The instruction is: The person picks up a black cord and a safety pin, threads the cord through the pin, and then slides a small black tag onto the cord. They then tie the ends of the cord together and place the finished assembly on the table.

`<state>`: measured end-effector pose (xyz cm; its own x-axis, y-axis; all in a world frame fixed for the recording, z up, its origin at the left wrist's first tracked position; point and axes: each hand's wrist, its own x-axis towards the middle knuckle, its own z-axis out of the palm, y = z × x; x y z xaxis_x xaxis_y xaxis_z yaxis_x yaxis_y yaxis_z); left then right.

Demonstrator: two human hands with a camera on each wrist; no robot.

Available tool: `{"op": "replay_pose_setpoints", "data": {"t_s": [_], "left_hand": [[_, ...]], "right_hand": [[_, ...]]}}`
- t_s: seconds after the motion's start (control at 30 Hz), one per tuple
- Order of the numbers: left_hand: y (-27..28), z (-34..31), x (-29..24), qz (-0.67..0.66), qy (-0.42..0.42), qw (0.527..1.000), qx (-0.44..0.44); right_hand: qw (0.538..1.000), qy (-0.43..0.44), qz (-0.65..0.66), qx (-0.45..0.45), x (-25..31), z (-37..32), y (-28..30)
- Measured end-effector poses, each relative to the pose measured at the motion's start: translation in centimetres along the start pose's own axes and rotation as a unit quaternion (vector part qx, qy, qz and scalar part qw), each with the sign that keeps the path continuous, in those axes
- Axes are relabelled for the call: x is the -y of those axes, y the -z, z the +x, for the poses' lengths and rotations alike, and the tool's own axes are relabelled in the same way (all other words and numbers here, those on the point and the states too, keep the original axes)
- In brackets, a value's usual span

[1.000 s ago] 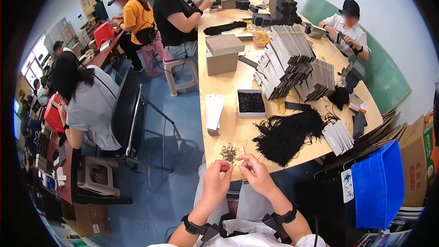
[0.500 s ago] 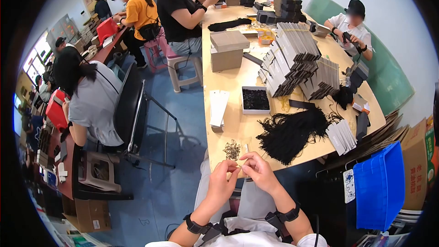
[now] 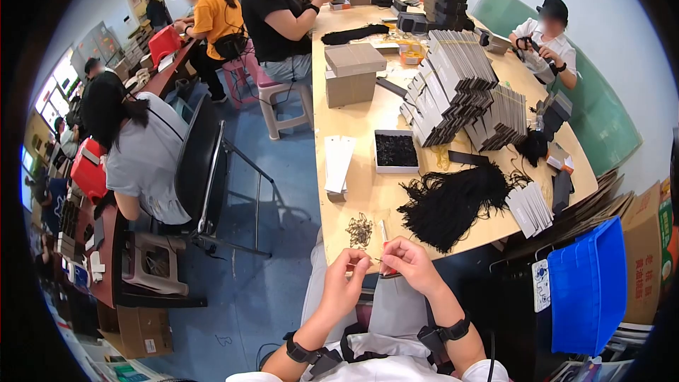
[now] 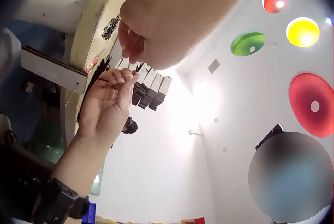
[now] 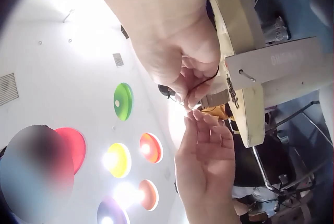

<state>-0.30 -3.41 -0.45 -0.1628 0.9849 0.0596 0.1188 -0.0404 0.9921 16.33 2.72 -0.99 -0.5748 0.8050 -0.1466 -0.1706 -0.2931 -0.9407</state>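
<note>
In the head view my left hand [image 3: 345, 281] and right hand [image 3: 411, 266] meet fingertip to fingertip over my lap, close to the table's near edge. My right thumb and fingers pinch a thin dark cord [image 5: 203, 82]; a short dark end shows at those fingertips in the left wrist view. The left thumb and index finger are drawn together at the cord's other side, and the bit between them is mostly hidden. Just beyond the hands lies a small pile of bronze-coloured loops [image 3: 359, 230]. A slim white and red item [image 3: 384, 232] stands behind my right fingers.
The wooden table [image 3: 346, 110] bears a box of black pieces [image 3: 396, 151], a black fringed cord bundle [image 3: 453, 205], white cards [image 3: 338, 166] and stacked grey cards [image 3: 453, 85]. A blue bin [image 3: 587, 290] stands at right. Several people sit around. A grey board [image 5: 295, 62] overlaps the table edge.
My fingertips, which touched half a second ago, are now slightly farther apart, the right hand having shifted right. The white and red item shows more. The view has tilted and shifted slightly.
</note>
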Motion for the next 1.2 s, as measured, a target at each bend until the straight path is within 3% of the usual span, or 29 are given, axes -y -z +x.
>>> {"op": "replay_pose_setpoints", "data": {"t_s": [0.03,0.17,0.37,0.47,0.57,0.67,0.7,0.77,0.8,0.87,0.9,0.93,1.0,1.07,1.13,1.2], "left_hand": [[-0.2,-0.1,0.1,-0.068,0.031,0.997,-0.030],[-0.7,-0.5,-0.3,-0.071,0.028,0.997,-0.001],[-1.5,-0.8,0.9,-0.183,0.043,0.982,-0.021],[-0.9,-0.3,0.4,-0.179,0.052,0.981,-0.053],[1.1,0.7,1.1,-0.108,0.001,0.985,-0.132],[2.7,1.4,1.2,-0.056,-0.029,0.983,-0.171],[3.0,1.3,1.3,0.003,-0.052,0.984,-0.172],[2.9,0.9,1.1,0.087,-0.079,0.980,-0.163],[2.6,0.6,1.0,0.086,-0.080,0.980,-0.163],[2.0,-0.2,1.0,0.089,-0.117,0.987,-0.062],[1.8,-0.6,0.3,0.089,-0.095,0.991,-0.013],[1.2,-1.1,-0.2,0.089,-0.094,0.992,-0.014],[-0.2,-1.7,-0.8,-0.145,0.040,0.986,0.080],[-1.2,-1.8,-0.6,-0.203,0.068,0.973,0.091],[-1.7,-1.7,-0.2,-0.261,0.096,0.955,0.105],[-2.0,-1.3,0.0,-0.322,0.118,0.934,0.103]], "right_hand": [[1.000,0.007,0.008,-0.001,-0.1,-0.1,0.0],[0.999,0.016,0.039,-0.015,-0.8,-0.3,-0.3],[0.996,0.060,0.063,-0.023,-1.7,-0.4,-1.0],[0.997,0.032,0.068,-0.003,0.1,-0.8,-0.7],[0.986,0.072,0.142,0.045,0.6,-1.5,2.7],[0.911,0.205,0.348,0.077,0.6,-1.7,4.6],[0.912,0.206,0.347,0.077,1.0,-1.8,4.5],[0.897,0.177,0.395,-0.087,2.3,-2.0,3.8],[0.897,0.178,0.395,-0.088,2.5,-1.9,3.8],[0.975,0.109,0.113,-0.154,2.7,-1.5,3.6],[0.980,0.097,0.034,-0.170,2.4,-1.4,3.4],[0.980,0.095,0.034,-0.169,2.3,-1.4,2.9],[0.981,0.063,-0.062,-0.175,2.2,-1.6,1.7],[0.981,0.061,-0.070,-0.172,2.1,-2.1,0.7],[0.964,0.059,-0.215,-0.144,2.6,-3.0,-0.1],[0.961,0.053,-0.232,-0.143,3.2,-3.6,-0.8]]}}
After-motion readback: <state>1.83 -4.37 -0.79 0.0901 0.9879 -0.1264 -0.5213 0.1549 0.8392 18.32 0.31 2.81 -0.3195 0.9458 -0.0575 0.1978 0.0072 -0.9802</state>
